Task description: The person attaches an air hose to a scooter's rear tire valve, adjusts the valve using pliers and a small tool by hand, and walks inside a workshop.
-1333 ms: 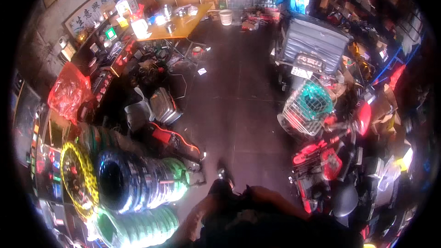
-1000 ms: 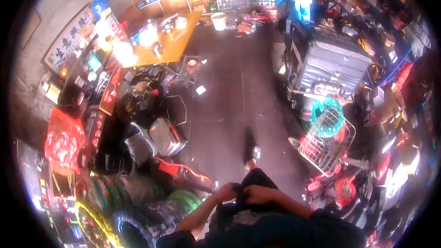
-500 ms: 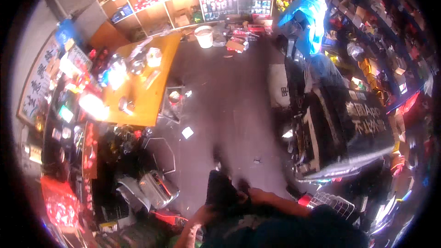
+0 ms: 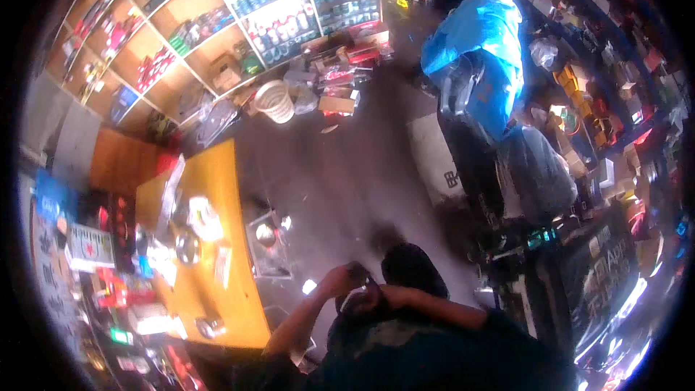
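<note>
Both of my hands are close together in front of my body, low in the view. My left hand (image 4: 343, 280) has its fingers curled round something small and dark that I cannot make out. Beside it, my right hand (image 4: 394, 297) is closed at the same dark thing, its fingertips partly hidden. Dark clothing covers my body just below them. A dark shoe or trouser leg (image 4: 414, 269) shows past the right hand, over the brown floor (image 4: 340, 195).
An orange-yellow table (image 4: 246, 297) with loose items stands left, a stool (image 4: 268, 246) beside it. Ahead are a white bucket (image 4: 274, 101), piled boxes and shelving (image 4: 195, 3). On the right stand a scooter under a blue cover (image 4: 478, 36), a black box (image 4: 608, 268) and crowded shelves.
My view has turned left and moved forward, so the table and shelving appear nearer. The left hand has come up from my side to meet the right hand.
</note>
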Demonstrator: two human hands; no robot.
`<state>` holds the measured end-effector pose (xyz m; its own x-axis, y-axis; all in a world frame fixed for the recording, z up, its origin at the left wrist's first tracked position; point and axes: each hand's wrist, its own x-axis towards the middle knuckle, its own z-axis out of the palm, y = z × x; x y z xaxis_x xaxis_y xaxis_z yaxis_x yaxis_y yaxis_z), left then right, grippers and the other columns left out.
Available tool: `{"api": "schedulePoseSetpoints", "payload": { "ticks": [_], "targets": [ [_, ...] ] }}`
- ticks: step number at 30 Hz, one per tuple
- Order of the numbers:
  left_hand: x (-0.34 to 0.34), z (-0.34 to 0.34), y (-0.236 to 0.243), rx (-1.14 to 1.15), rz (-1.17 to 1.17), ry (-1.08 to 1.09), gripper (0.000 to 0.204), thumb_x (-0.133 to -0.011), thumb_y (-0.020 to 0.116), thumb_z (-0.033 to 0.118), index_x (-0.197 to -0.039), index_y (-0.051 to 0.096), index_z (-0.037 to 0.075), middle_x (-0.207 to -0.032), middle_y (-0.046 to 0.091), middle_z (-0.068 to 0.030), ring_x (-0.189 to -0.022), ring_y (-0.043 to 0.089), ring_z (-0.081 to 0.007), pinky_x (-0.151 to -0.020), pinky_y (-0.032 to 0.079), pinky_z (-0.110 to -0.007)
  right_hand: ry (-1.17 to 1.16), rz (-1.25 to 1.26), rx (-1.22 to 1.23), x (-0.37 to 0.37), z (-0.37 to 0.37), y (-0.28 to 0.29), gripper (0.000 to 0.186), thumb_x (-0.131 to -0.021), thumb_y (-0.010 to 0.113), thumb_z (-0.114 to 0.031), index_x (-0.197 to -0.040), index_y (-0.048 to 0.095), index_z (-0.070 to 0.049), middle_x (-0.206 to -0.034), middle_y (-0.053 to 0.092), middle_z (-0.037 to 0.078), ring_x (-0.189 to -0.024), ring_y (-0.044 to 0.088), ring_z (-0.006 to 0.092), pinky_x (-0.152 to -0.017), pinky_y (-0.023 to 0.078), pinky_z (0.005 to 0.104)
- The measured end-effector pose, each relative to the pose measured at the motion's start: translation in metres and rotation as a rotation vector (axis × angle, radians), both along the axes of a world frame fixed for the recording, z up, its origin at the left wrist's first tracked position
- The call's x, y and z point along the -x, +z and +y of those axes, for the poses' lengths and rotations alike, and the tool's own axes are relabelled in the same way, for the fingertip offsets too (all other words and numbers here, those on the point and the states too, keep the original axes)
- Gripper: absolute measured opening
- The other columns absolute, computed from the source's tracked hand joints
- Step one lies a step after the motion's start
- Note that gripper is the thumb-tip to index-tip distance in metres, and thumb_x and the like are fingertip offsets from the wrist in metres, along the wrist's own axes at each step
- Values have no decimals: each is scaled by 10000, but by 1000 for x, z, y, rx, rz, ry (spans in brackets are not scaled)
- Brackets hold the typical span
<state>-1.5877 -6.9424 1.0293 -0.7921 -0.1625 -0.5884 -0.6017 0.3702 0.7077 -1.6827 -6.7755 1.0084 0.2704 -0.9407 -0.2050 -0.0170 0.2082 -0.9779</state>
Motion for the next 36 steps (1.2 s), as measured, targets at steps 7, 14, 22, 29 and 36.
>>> {"api": "schedulePoseSetpoints", "payload": {
  "ticks": [7, 14, 22, 29, 36],
  "targets": [
    [156, -86, -60, 203, 226, -188, 374, -788, 624, 304, -1079, 594, 71, -1003, 625, -171, -930, 602, -312, -802, 476, -380, -45, 264, 0, 194, -149, 99, 289, -814, 588, -233, -1031, 603, -42, -1042, 608, 181, -986, 577, 311, -887, 428, 399],
    [331, -172, 11, 176, 223, 180, 330, -824, 587, 312, -1016, 599, 44, -902, 639, -197, -862, 606, -373, -741, 482, -423, -356, 621, -414, 404, -250, 44, 378, -776, 606, -281, -1098, 596, -83, -1034, 629, 170, -976, 591, 342, -848, 458, 411],
    [556, -313, 54, 276, 227, -209, 289, -806, 598, 285, -1001, 605, 71, -896, 616, -185, -854, 597, -360, -743, 474, -443, -544, 706, -393, 607, -348, -2, 474, -793, 585, -359, -1111, 572, -8, -1033, 630, 196, -975, 600, 328, -828, 467, 406],
    [694, -437, 5, 343, 399, -304, 292, -802, 601, 260, -1033, 596, 81, -963, 604, -179, -897, 582, -361, -757, 466, -445, -1321, 391, -469, 735, -365, -68, 304, -811, 618, -264, -976, 623, -9, -913, 660, 142, -869, 625, 266, -790, 471, 356],
    [864, -505, 39, 339, 227, -393, 285, -791, 606, 226, -1030, 594, 71, -916, 613, -190, -846, 598, -373, -712, 472, -465, -1518, 320, -755, 842, -351, -114, 246, -823, 613, -232, -918, 615, -5, -783, 639, 107, -666, 597, 193, -630, 476, 324]
  ]
}}
